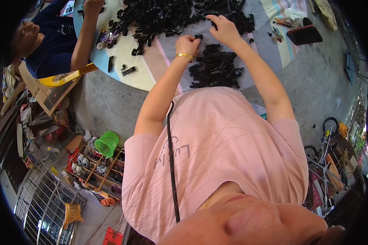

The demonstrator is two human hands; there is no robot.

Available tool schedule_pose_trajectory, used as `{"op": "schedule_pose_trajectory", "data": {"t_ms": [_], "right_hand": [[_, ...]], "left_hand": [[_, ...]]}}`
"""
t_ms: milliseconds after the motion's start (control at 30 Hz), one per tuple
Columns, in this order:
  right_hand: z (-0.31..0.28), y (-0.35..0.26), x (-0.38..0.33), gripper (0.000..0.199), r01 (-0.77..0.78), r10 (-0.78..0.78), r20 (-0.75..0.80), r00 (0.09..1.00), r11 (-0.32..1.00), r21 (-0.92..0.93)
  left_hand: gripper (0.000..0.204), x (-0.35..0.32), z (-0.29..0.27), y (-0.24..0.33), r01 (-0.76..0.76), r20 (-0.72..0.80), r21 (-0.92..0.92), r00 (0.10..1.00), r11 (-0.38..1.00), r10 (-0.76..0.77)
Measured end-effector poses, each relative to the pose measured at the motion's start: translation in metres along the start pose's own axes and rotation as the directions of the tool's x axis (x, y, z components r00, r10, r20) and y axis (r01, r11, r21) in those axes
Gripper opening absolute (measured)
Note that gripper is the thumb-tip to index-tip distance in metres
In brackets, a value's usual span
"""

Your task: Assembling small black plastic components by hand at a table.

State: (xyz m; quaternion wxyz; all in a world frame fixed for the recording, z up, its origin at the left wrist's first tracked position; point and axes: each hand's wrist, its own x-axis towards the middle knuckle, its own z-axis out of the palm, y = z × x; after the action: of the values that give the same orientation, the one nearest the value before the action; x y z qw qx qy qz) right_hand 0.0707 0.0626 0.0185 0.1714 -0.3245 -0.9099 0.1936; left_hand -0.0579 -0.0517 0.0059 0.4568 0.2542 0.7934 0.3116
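In the upper left of the frame a second person in a dark shirt (49, 41) sits at the round worktop (139, 77), one arm stretched up to its far edge; that hand (93, 5) is cut off by the frame, so what it does cannot be told. Just right of that arm, a few loose black pieces (126, 70) lie alone on the pale cloth, away from the rest.

Along the top middle runs the big heap of black plastic clips (167, 16), a loose spread within reach of both people (likely so each can draw from it).

Below it, near the centre, the wearer's left hand (188, 44), with a gold bangle (185, 55) at the wrist, rests knuckles-up on the cloth. Its fingers are curled together around the top edge of the near pile; a small black piece (198, 36) lies at the fingertips, though whether the grip is truly closed on a piece cannot be told.

The near pile of clips (214, 67) sits right before the wearer's pink shirt (216, 151), tighter and more orderly than the far heap, which suggests sorted or finished pieces kept apart.

Further right, the right hand (224, 29) reaches to the heap's edge, fingers bent down and pinching among the clips, the grip closed on or about one.

At the upper right edge of the worktop lie a dark red pouch (304, 34) and some small tools (280, 24), put out of the way.
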Motion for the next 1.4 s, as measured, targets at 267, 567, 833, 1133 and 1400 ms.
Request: {"op": "schedule_pose_trajectory", "data": {"t_ms": [267, 567, 833, 1133, 1400], "right_hand": [[0.012, -0.005, -0.018, 0.020, -0.501, 0.311, 0.407, 0.859, 0.342, 0.795], [0.021, -0.003, -0.007, 0.021, -0.397, 0.217, 0.368, 0.904, 0.745, 0.536], [0.014, -0.008, -0.007, 0.023, -0.241, 0.131, 0.281, 0.951, 0.883, 0.404], [0.012, -0.004, 0.004, 0.022, -0.362, 0.173, 0.441, 0.881, 0.847, 0.390], [0.020, 0.005, 0.006, 0.021, -0.670, 0.323, 0.604, 0.729, 0.520, 0.530]], "left_hand": [[0.024, -0.020, -0.011, 0.002, -0.212, -0.124, 0.449, 0.947, 0.868, 0.295], [0.022, -0.003, 0.002, -0.005, -0.412, -0.140, 0.415, 0.852, 0.811, 0.504], [0.022, 0.004, -0.003, -0.011, -0.519, -0.100, 0.386, 0.798, 0.762, 0.595], [0.023, 0.000, -0.010, 0.013, 0.112, 0.139, -0.113, 0.986, 0.987, -0.096], [0.023, 0.007, -0.009, 0.013, 0.157, 0.184, -0.085, 0.973, 0.984, -0.139]]}}
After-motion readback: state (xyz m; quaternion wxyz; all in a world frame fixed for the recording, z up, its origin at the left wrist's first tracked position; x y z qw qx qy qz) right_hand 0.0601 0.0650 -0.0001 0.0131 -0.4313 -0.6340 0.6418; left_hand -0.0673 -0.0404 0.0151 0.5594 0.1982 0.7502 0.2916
